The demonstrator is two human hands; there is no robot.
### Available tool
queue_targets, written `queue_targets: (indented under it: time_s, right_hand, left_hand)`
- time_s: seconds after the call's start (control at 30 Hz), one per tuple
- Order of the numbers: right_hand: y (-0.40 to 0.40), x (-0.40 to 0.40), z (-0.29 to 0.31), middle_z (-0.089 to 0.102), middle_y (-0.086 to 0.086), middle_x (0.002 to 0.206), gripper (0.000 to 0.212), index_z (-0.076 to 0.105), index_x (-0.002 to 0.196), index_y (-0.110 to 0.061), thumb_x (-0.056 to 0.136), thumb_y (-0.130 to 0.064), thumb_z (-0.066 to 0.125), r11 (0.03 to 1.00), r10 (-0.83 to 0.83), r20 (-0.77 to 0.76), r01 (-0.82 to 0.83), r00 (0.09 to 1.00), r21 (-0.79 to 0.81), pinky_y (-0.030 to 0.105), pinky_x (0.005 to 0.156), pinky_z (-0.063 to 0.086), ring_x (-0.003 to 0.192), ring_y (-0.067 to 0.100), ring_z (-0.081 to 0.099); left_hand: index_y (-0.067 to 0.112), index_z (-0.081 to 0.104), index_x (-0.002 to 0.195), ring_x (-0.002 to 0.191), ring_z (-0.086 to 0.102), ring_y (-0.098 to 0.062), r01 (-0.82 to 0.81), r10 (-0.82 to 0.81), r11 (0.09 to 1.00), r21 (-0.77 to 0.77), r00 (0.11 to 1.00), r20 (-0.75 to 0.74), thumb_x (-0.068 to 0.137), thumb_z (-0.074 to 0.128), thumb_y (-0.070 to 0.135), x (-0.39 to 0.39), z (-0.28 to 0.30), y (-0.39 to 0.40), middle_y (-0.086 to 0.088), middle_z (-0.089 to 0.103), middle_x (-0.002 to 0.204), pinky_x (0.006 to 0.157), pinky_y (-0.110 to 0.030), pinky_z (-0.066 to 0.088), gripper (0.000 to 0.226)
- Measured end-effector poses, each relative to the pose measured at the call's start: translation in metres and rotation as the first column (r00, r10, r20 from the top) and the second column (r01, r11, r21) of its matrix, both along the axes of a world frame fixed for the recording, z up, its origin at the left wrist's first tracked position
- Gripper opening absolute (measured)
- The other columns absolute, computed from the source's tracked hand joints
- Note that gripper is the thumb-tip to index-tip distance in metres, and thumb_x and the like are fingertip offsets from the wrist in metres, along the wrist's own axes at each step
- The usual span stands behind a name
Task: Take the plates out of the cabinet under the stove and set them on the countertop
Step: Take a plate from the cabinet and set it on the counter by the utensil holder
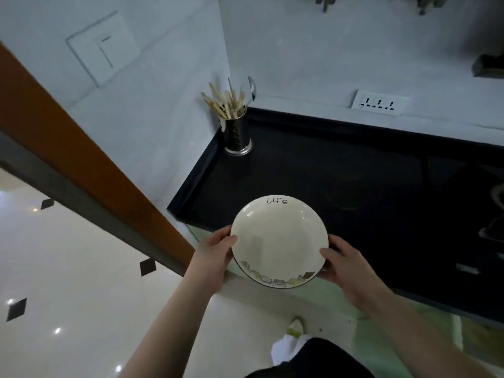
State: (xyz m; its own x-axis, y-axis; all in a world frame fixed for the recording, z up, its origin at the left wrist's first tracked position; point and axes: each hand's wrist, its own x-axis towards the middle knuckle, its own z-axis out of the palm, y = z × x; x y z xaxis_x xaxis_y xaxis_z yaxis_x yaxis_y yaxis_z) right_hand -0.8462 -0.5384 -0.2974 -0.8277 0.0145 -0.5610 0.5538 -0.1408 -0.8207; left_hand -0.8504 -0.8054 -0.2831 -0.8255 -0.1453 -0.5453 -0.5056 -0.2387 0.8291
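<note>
Both hands grasped a cream plate [278, 241] at the countertop's [354, 173] front edge: left hand [215, 257] with thumb curled over the left rim, right hand [345, 266] likewise on the right rim. A utensil holder [236, 133] stood in the back-left corner.

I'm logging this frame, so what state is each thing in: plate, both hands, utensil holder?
Plate: held level, face up, over the countertop edge.
Left hand: grips plate's left rim.
Right hand: grips plate's right rim.
Utensil holder: upright, filled with utensils, in the corner.
</note>
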Motion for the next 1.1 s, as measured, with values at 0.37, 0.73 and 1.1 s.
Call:
queue_targets:
  time_s: [0.37,0.73,1.1]
  right_hand:
    - [-0.018,-0.105,-0.034,0.070,0.007,0.106,0.035,0.055,0.127,-0.023,0.094,-0.008,0.057,1.000,0.011,0.124,-0.013,0.992,0.009,0.025,0.059,0.058,0.093,0.020,0.071]
    - [-0.064,-0.166,-0.076,0.064,0.005,0.120,0.040,0.057,0.130,-0.017,0.092,-0.002,0.058,0.995,-0.071,0.244,0.052,0.967,0.084,0.031,0.071,0.059,0.102,0.020,0.065]
    - [-0.097,-0.200,-0.091,0.062,0.004,0.122,0.040,0.056,0.131,-0.019,0.094,-0.004,0.057,0.972,-0.189,0.298,0.135,0.936,0.193,0.037,0.077,0.059,0.103,0.021,0.063]
  left_hand:
    - [0.026,0.061,0.124,0.100,0.065,-0.021,0.108,-0.103,0.994,-0.035,0.987,0.120,0.095,0.051,0.001,-0.093,-0.014,-0.009,0.001,0.066,0.113,0.070,-0.038,0.060,0.040]
    - [0.026,0.067,0.119,0.101,0.066,-0.022,0.144,-0.116,0.987,-0.066,0.941,0.317,0.090,0.054,0.005,-0.196,-0.056,-0.049,-0.001,0.071,0.105,0.077,-0.044,0.060,0.038]
    - [0.042,0.075,0.093,0.096,0.066,-0.015,0.211,-0.182,0.975,-0.067,0.938,0.296,0.086,0.048,0.010,-0.244,-0.074,-0.068,0.013,0.075,0.088,0.071,-0.036,0.053,0.043]
